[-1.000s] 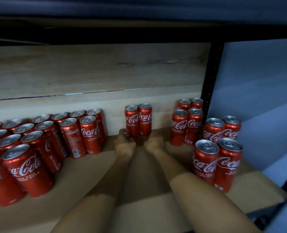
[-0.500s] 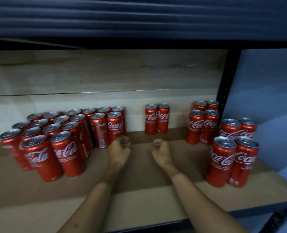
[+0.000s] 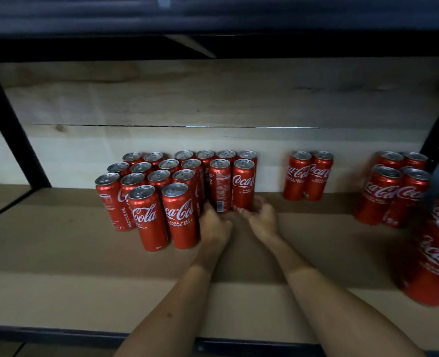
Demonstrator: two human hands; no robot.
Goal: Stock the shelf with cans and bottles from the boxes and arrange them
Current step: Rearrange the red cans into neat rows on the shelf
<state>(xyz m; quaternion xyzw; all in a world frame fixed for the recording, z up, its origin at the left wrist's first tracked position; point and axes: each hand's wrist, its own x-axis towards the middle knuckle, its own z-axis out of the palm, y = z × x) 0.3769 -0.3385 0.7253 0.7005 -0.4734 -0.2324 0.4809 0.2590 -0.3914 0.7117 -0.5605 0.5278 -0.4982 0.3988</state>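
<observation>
Red cola cans (image 3: 177,194) are packed upright at the wooden shelf's (image 3: 59,253) back, so neighbours could be toppled if the front-right pair (image 3: 232,188), reached by the loosely curled, seemingly empty left hand (image 3: 214,224) and right hand (image 3: 262,217), is nudged carelessly

Red is being shown by the large block of cans (image 3: 177,191), with white script lettering across the sides and silver-grey lids on top. The same red, white and silver is being worn by the pair of cans (image 3: 308,175) and by the cans at the right (image 3: 393,191). A white barcode panel is being displayed on one can (image 3: 220,186). The shelf board (image 3: 59,253) is being seen in a tan, cardboard-like brown, the back panel (image 3: 213,99) in pale wood grain with darker streaks. The frame (image 3: 12,130) is being seen in black.
</observation>
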